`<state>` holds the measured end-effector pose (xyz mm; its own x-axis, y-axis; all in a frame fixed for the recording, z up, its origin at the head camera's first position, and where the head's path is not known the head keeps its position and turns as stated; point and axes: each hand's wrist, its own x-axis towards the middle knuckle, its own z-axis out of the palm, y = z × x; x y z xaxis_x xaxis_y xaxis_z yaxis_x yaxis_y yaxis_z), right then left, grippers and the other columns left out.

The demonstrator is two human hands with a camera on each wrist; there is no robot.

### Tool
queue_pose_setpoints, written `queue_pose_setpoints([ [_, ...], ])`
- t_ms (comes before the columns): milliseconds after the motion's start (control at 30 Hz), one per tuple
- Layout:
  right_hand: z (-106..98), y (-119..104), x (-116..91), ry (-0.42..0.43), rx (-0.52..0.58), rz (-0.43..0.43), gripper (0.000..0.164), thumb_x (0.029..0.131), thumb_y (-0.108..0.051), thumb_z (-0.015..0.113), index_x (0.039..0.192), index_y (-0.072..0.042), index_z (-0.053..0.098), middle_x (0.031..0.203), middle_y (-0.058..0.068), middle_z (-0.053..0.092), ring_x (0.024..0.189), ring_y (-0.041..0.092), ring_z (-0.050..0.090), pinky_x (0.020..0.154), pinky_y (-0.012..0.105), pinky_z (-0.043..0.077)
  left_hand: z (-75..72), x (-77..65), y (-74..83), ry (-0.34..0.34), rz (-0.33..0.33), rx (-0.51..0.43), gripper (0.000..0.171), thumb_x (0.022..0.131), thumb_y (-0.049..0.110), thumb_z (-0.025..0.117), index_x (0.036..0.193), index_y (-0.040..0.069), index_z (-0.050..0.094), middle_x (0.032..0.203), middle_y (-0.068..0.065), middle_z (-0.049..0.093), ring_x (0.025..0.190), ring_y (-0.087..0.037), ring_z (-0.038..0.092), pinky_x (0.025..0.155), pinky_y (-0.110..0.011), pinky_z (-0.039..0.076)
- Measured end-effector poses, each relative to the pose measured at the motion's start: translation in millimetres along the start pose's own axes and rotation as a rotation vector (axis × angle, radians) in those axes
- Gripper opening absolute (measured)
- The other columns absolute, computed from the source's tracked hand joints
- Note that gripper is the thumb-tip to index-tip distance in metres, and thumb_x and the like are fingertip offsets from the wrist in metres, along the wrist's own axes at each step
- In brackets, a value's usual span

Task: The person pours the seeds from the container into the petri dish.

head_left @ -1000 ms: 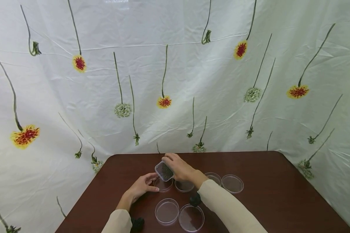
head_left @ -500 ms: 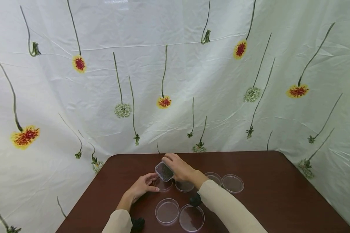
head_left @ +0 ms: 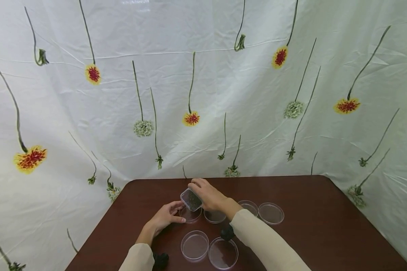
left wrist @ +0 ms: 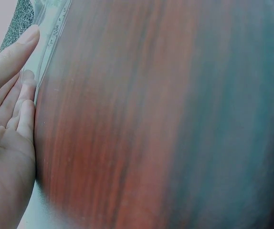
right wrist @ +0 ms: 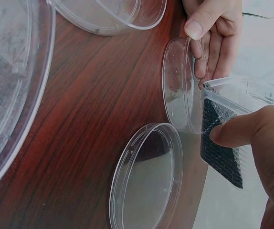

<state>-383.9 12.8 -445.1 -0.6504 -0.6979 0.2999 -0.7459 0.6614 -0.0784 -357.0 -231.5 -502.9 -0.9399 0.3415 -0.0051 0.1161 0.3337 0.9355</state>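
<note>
The right hand (head_left: pixel 208 195) grips a clear rectangular plastic box (head_left: pixel 191 199) of fine black granules (right wrist: pixel 218 162), tilted over a round, shallow, transparent plastic dish (head_left: pixel 190 217) on the dark reddish-brown worktop (head_left: pixel 312 210). The left hand (head_left: pixel 164 216) is cupped about that dish, thumb and fingers round its rim — a few dark specks (right wrist: pixel 175 83) show inside. A matching second dish (head_left: pixel 214 217) lies just beside it. Two further clear dishes (head_left: pixel 195 246) lie nearer the person; another similar pair (head_left: pixel 271 213) lies to the right — one partly hidden by the right forearm (head_left: pixel 257 235). Behind hangs a white flower-printed cloth (head_left: pixel 122 101).
</note>
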Motion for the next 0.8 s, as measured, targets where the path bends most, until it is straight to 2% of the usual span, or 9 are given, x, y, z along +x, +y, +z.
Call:
queue_pose_setpoints([
  [300,-1.4,-2.2,-0.6,-0.012,0.004,0.002,0.09,0.079,0.004,0.086,0.155,-0.014,0.04,0.159,0.009,0.036,0.147,0.026,0.033,0.11,0.035,0.044,0.2,1.5,-0.4,0.005,-0.009,-0.012,0.075,0.085,0.002,0.085,0.149,-0.009,0.046,0.149,-0.028,0.048,0.143,-0.047,0.039,0.115,-0.055,0.036],
  [600,-2.3,-2.0,-1.8,-0.018,-0.002,0.002,0.088,0.081,0.002,0.086,0.155,-0.013,0.041,0.159,0.01,0.035,0.148,0.028,0.032,0.111,0.036,0.044,1.0,1.8,-1.4,-0.006,-0.008,-0.018,0.076,0.085,0.003,0.086,0.149,-0.007,0.046,0.15,-0.028,0.048,0.144,-0.048,0.036,0.116,-0.056,0.032],
  [800,-1.9,-2.8,-0.5,-0.014,-0.001,-0.01,0.09,0.079,0.003,0.087,0.155,-0.014,0.04,0.158,0.01,0.036,0.147,0.027,0.033,0.11,0.035,0.044,0.2,1.0,-1.6,0.001,-0.007,-0.019,0.076,0.085,0.002,0.085,0.149,-0.008,0.046,0.15,-0.028,0.048,0.143,-0.048,0.037,0.115,-0.057,0.034],
])
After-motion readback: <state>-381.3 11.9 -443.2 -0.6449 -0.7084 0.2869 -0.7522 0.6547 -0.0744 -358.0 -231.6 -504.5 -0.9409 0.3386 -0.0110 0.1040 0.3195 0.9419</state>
